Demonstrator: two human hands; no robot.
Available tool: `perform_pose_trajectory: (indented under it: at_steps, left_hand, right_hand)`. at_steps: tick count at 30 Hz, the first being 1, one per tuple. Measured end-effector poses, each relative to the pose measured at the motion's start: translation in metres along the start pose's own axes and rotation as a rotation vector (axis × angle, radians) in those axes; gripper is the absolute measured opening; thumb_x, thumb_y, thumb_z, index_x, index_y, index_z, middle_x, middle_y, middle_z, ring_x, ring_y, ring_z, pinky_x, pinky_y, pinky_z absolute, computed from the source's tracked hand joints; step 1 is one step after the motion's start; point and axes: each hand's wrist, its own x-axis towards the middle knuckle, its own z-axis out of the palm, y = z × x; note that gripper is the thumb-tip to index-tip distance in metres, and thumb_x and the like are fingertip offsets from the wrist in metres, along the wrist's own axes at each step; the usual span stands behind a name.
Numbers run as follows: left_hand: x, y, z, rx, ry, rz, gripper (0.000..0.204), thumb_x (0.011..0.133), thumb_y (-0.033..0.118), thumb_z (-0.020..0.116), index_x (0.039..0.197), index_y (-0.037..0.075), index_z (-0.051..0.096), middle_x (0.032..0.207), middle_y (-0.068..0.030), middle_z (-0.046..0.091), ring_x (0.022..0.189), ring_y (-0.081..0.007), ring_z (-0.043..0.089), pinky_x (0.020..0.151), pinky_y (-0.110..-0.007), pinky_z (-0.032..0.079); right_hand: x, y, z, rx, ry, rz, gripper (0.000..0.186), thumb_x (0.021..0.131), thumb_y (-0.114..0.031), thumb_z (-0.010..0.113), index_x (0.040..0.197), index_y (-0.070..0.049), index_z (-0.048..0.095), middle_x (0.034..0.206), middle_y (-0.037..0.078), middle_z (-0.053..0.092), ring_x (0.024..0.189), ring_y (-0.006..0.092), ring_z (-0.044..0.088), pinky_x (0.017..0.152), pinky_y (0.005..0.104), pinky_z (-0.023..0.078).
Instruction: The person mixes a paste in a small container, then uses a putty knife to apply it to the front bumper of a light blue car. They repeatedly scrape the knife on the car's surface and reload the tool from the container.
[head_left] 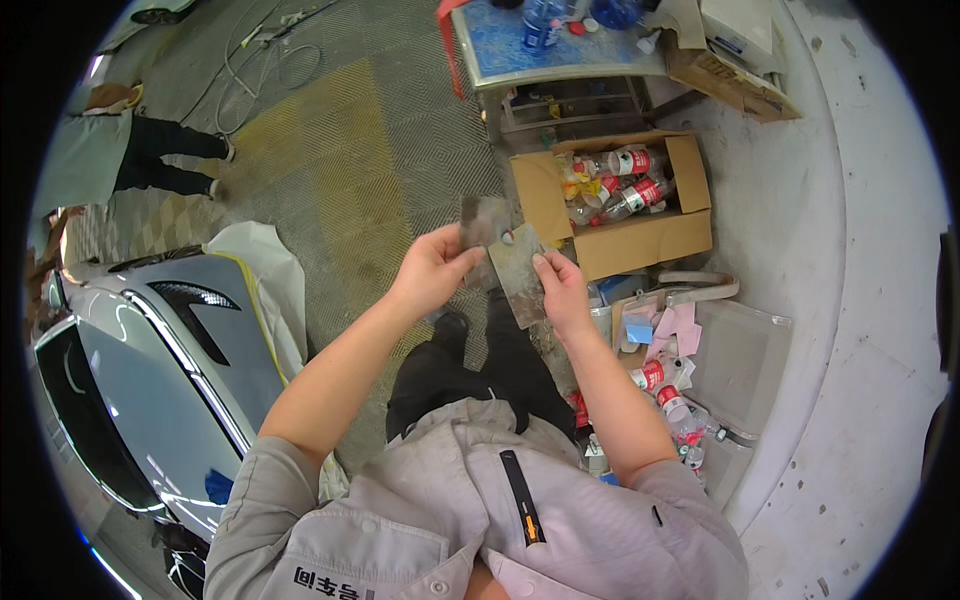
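Observation:
My left hand [435,268] is closed, thumb on top, on a dark grey, thin flat putty scraper [484,218] with a worn, smeared surface. A second, paler grey-green putty scraper [520,275] is pinched between the thumb and fingers of my right hand [563,290]. The two plates meet and overlap in front of my body, above the floor. Where they meet there is a small pale spot [507,238]; I cannot tell whether it is a hole or a dab of paste.
An open cardboard box [640,240] of plastic bottles stands ahead right, below a blue-topped table [560,62]. Loose bottles and paper lie beside a grey panel [735,370] along the white wall [885,330]. At left are a partly masked car [150,390] and another person [130,150].

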Motion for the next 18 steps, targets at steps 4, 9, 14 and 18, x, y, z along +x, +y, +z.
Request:
perform_pose_trajectory:
  at_steps: [4, 9, 14, 18]
  left_hand:
    - [0.021, -0.018, 0.021, 0.096, -0.117, -0.036, 0.013, 0.104, 0.01, 0.07, 0.115, 0.004, 0.07, 0.081, 0.0041, 0.067, 0.068, -0.0032, 0.057, 0.061, -0.024, 0.048]
    - [0.043, -0.065, 0.043, 0.108, -0.283, -0.148, 0.016, 0.103, 0.006, 0.069, 0.119, 0.003, 0.07, 0.083, 0.003, 0.068, 0.07, -0.0042, 0.058, 0.062, -0.023, 0.046]
    - [0.027, -0.124, 0.026, -0.033, -0.039, -0.418, 0.022, 0.103, 0.006, 0.068, 0.125, 0.003, 0.066, 0.097, -0.0038, 0.076, 0.084, -0.0129, 0.072, 0.07, -0.03, 0.059]
    - [-0.007, -0.172, 0.0, -0.281, 0.206, -0.554, 0.018, 0.103, 0.005, 0.068, 0.121, 0.004, 0.067, 0.099, -0.005, 0.078, 0.086, -0.0148, 0.075, 0.077, -0.032, 0.063]
  right_hand:
    - [0.007, 0.021, -0.022, 0.098, 0.087, -0.038, 0.02, 0.109, -0.021, 0.065, 0.097, -0.004, 0.069, 0.088, -0.006, 0.062, 0.083, 0.0031, 0.052, 0.075, 0.0228, 0.043]
    - [0.049, 0.063, -0.089, 0.236, 0.275, 0.033, 0.026, 0.109, -0.028, 0.064, 0.099, -0.005, 0.07, 0.09, -0.006, 0.062, 0.086, 0.0047, 0.053, 0.079, 0.0248, 0.044]
    - [0.167, 0.12, -0.212, -0.554, 0.427, 0.028, 0.032, 0.107, -0.03, 0.063, 0.096, -0.001, 0.067, 0.078, 0.004, 0.063, 0.073, 0.0129, 0.053, 0.066, 0.0362, 0.044]
    - [0.244, 0.147, -0.263, -1.123, 0.35, -0.194, 0.025, 0.1, -0.02, 0.06, 0.108, 0.001, 0.071, 0.09, 0.02, 0.072, 0.098, 0.0371, 0.074, 0.084, 0.0451, 0.057]
